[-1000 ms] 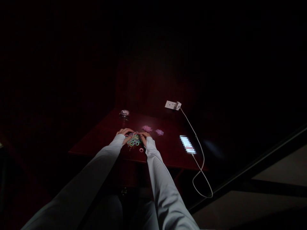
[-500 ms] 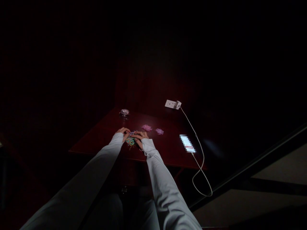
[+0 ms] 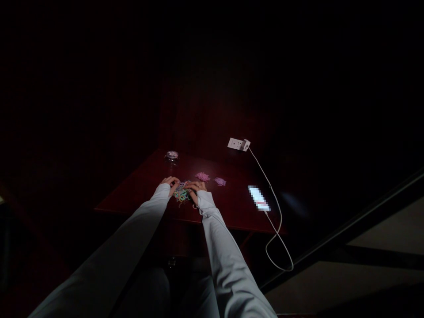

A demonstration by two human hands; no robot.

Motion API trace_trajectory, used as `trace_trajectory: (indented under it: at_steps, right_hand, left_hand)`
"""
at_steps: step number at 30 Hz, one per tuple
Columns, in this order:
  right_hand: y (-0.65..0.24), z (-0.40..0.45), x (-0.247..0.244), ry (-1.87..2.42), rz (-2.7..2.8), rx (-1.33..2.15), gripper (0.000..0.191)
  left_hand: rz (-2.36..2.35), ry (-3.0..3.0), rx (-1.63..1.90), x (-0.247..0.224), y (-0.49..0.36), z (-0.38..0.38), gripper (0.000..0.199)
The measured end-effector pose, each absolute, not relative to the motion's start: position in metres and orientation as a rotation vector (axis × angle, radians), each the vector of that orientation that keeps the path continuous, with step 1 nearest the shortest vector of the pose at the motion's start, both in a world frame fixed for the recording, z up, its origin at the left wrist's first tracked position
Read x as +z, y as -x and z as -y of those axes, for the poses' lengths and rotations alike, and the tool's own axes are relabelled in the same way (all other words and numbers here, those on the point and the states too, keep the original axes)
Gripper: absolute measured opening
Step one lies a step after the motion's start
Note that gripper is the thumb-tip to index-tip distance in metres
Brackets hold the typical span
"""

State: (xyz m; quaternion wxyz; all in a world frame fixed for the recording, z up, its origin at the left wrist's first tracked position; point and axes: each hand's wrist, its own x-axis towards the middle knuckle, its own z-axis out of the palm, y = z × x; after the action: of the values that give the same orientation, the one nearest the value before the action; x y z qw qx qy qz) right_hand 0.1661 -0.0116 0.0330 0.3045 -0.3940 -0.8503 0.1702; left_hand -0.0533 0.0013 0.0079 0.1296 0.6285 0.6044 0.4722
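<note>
A mixed heap of small coloured elastic bands [image 3: 181,194], green, yellow, blue and purple, lies near the front of the dark red table. At the heap's left edge rests my left hand [image 3: 170,181], its fingers loosely bent and touching the bands. My right hand [image 3: 197,187] reaches in from the right with its fingers stretched over the heap and the thumb apart below them. Nothing shows clearly in either hand. Just beyond my right hand lie a pile of pink bands [image 3: 202,176] and a smaller pile of purple bands [image 3: 220,181].
A clear lidded jar [image 3: 172,156] stands at the back left of the table [image 3: 132,194]. On the right lies a lit phone [image 3: 259,198] on a white cable [image 3: 280,212], which runs to a charger in the wall socket [image 3: 236,144]. The surroundings are very dark.
My right hand has drawn back slightly to the right, uncovering more of the mixed heap. My left hand and both sorted piles look the same.
</note>
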Motion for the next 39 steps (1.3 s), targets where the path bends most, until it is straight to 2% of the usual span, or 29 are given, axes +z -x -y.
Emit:
trace_trajectory:
  at_steps: [5, 17, 28, 39]
  right_hand:
    - [-0.166, 0.018, 0.038, 1.002, 2.306, 0.453, 0.033]
    - [-0.162, 0.017, 0.040, 0.997, 2.380, 0.482, 0.034]
    - [-0.164, 0.010, 0.031, 1.051, 2.220, 0.505, 0.030]
    - [-0.167, 0.000, 0.019, 1.153, 1.989, 0.601, 0.029]
  left_hand:
    - [-1.751, -1.771, 1.465, 0.010, 0.058, -0.001, 0.021]
    - [-1.680, -1.796, 1.346, 0.010, 0.055, 0.002, 0.031]
    - [-1.734, -1.787, 1.351, 0.014, 0.055, 0.003, 0.016]
    - [-1.732, -1.799, 1.362, 0.013, 0.056, 0.003, 0.009]
